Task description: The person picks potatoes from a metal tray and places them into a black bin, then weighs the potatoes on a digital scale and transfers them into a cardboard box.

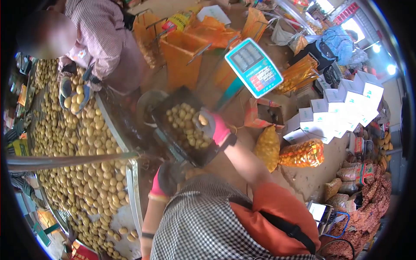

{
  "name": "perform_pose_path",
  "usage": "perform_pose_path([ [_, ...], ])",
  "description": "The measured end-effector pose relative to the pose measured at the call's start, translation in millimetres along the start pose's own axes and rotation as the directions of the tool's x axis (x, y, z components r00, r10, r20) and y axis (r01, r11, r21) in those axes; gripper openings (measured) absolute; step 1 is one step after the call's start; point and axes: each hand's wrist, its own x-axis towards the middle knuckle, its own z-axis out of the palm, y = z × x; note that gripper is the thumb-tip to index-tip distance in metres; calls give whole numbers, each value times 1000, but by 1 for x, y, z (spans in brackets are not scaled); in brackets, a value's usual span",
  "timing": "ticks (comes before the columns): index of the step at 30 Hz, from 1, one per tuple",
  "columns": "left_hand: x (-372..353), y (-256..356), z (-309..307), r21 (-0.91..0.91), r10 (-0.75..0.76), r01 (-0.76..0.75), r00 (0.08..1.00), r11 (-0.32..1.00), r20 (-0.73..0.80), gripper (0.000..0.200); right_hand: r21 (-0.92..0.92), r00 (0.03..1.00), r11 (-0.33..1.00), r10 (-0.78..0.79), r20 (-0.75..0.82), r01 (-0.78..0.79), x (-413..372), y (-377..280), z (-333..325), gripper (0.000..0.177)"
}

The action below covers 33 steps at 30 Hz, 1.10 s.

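A dark crate (pixel 168 107) partly filled with potatoes (pixel 184 121) stands in front of me, beside the sorting table. My right hand (pixel 215 126), in a pink and grey glove, is over the crate's right side with its fingers closed around a single potato (pixel 202 120). My left hand (pixel 169 177), gloved the same way, is low at the crate's near edge; its fingers are blurred and partly hidden. Beyond the crate, a scale display (pixel 253 68) with a teal frame and keypad faces me.
A long table (pixel 133 190) covered in potatoes runs along the left, crossed by a bar (pixel 69 161). Another person (pixel 99 43) handles potatoes there. Orange bags (pixel 182 56) hang on frames ahead. Filled bags (pixel 301 153), white boxes (pixel 333 108) and another person (pixel 336 45) are at right.
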Motion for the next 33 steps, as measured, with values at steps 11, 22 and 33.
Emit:
perform_pose_path([
  [11,-97,3,-33,-67,206,-224,956,972,-207,25,-891,613,393,-653,-445,-228,259,-233,-181,63],
  [22,-167,-17,-60,-364,552,-600,799,712,-239,51,-327,772,794,-258,581,512,59,-289,182,35],
  [33,-239,-63,-136,-6,789,-904,376,427,-486,51,39,318,709,-364,875,704,-17,-165,545,50],
])
